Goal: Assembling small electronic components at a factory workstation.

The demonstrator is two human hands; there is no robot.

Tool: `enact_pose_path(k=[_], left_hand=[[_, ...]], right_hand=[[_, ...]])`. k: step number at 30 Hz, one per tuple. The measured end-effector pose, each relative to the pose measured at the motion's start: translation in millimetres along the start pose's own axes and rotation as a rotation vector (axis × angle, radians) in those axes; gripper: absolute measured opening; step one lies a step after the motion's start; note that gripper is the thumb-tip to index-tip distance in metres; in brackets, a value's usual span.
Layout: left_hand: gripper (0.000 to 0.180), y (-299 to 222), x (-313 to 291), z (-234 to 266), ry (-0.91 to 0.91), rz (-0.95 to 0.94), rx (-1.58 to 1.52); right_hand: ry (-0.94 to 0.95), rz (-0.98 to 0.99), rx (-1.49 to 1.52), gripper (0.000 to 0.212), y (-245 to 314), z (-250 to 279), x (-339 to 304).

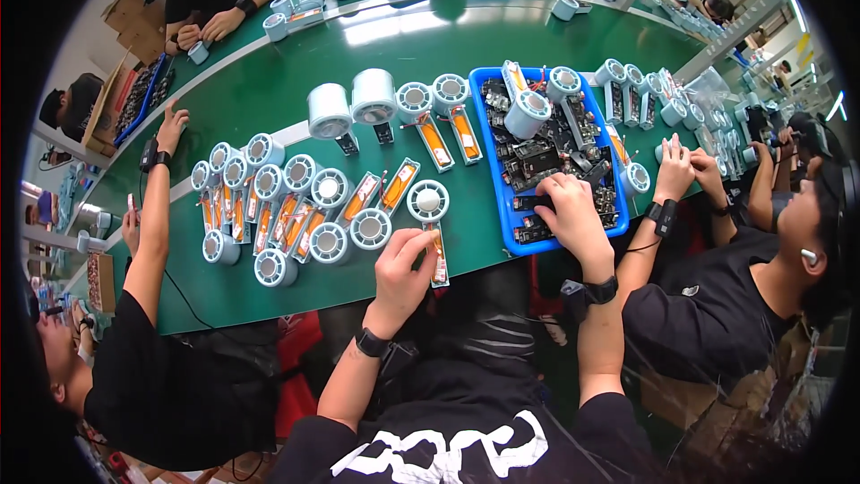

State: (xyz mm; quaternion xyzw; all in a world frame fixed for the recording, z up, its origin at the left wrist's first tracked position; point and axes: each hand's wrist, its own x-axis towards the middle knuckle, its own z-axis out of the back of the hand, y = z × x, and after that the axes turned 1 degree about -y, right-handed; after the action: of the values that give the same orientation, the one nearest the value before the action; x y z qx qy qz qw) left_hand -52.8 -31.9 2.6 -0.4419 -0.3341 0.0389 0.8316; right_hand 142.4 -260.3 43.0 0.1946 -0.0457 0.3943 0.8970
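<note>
Pinching a pale-blue fan unit [428, 201] — round-grilled, open-handled — is the left hand [403, 273]; I cannot tell whether the right hand [573, 215] grips.

Wearer's two hands [403, 271], one near blue tray [504, 206], two round-headed units [528, 114] inside, four in a back row [373, 94]

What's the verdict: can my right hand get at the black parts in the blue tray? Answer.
Likely yes: the blue tray is open and your right hand is down at the black parts.
</note>
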Motion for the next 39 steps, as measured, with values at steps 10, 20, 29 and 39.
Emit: enact_pose_path(k=[10, 20, 29, 39], left_hand=[[0.036, -48.4, -25.3, 26.0, 0.020, -0.053, -0.065], [0.029, -22.8, -51.1, 37.6, 0.023, 0.518, -0.585], [0.032, -13.5, -38.2, 31.4, -0.024, 0.539, -0.550], [0.035, -11.4, -10.5, 20.0, 0.044, 0.282, -0.154]], right_hand=[[-0.229, 0.131, 0.780, 0.023, 87.3, -3.7, -29.4], [-0.092, 0.218, 0.803, 0.022, 141.6, -47.8, -35.8], [-0.284, 0.449, 0.483, 0.029, 128.2, -58.6, 1.7], [-0.382, 0.190, 0.786, 0.017, 125.7, -78.8, -13.5]])
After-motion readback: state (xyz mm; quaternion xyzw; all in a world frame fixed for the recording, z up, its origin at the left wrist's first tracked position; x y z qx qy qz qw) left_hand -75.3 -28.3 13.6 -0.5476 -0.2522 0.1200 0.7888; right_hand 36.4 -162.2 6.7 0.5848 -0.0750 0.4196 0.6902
